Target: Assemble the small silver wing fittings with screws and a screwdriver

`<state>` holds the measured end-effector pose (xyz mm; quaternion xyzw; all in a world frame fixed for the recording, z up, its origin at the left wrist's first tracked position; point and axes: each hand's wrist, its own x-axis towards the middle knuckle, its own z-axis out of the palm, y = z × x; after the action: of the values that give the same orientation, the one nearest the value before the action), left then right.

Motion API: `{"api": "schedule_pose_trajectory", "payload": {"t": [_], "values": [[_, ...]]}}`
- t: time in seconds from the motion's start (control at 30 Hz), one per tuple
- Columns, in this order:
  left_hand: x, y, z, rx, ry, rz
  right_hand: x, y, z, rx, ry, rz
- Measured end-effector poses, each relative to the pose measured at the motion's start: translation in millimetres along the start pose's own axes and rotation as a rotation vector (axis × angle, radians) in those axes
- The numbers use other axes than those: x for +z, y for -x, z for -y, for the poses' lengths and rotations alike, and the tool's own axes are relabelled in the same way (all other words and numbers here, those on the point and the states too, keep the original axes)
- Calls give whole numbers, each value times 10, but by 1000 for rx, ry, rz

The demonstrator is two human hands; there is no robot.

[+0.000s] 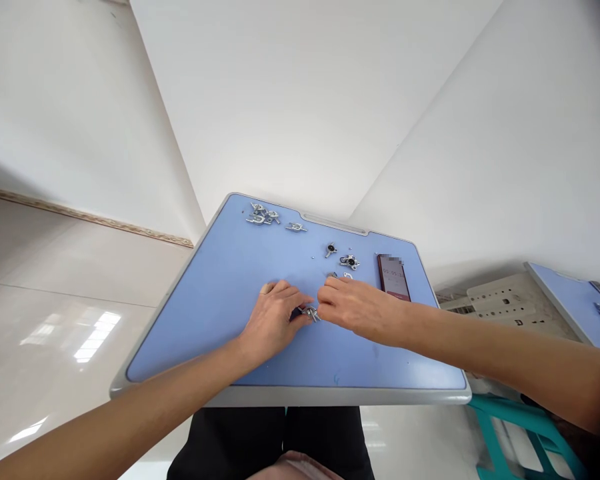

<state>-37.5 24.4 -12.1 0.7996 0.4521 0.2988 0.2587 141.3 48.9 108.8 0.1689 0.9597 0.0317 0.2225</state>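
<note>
Near the middle of the blue desk (pixel 205 320), my left hand (pixel 277 312) pinches a small silver metal part (pixel 310 312) between thumb and fingers. My right hand (pixel 347 305) is at the part's right side with its fingers curled together; what they hold, if anything, is hidden. Just beyond the right hand, small metal pieces (pixel 347 275) show in part. Farther back lie two metal parts with black round centres, one (pixel 331 249) left of the other (pixel 351 262).
Several silver metal parts (pixel 263 215) lie at the desk's back left, with a single one (pixel 296 227) beside them. A phone (pixel 394 277) showing a timer lies at the right. A teal stool (pixel 525 427) and another desk (pixel 565 300) stand to the right. White walls rise behind.
</note>
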Motion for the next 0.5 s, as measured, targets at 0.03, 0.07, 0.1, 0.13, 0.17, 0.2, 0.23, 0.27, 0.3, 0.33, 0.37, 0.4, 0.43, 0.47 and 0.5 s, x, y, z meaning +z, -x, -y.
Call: {"api": "schedule_pose_trajectory", "payload": {"t": [0.03, 0.07, 0.1, 0.13, 0.17, 0.2, 0.23, 0.27, 0.3, 0.33, 0.37, 0.4, 0.43, 0.47, 0.5], "values": [[0, -1, -2, -7, 2, -4, 28, 14, -16, -25, 28, -27], [1, -2, -4, -12, 1, -8, 56, 24, -32, -46, 56, -54], [3, -3, -6, -15, -2, -10, 83, 32, -49, -66, 82, -82], [5, -4, -8, -17, -7, -10, 105, 35, -66, -89, 106, -110], [7, -4, -9, -21, -12, -8, 122, 35, -82, -118, 127, -138], [8, -3, -10, -25, -16, -5, 134, 32, -97, -155, 144, -162], [9, -2, -12, -29, -19, -4, 142, 28, -109, -193, 157, -183], [8, -1, -13, -32, -21, -4, 148, 25, -118, -218, 166, -197], [8, 0, -14, -32, -23, -3, 155, 25, -123, -221, 172, -204], [7, 0, -15, -30, -25, -3, 166, 29, -125, -198, 178, -205], [6, 1, -15, -26, -28, -4, 181, 40, -123, -152, 184, -199], [6, 1, -15, -21, -30, -4, 198, 57, -117, -91, 190, -182], [8, 1, -14, -16, -31, -4, 217, 81, -109, -28, 194, -156], [10, 1, -13, -12, -31, -5, 235, 109, -97, 37, 197, -121], [13, 1, -11, -9, -30, -8, 248, 139, -80, 107, 191, -82]]}}
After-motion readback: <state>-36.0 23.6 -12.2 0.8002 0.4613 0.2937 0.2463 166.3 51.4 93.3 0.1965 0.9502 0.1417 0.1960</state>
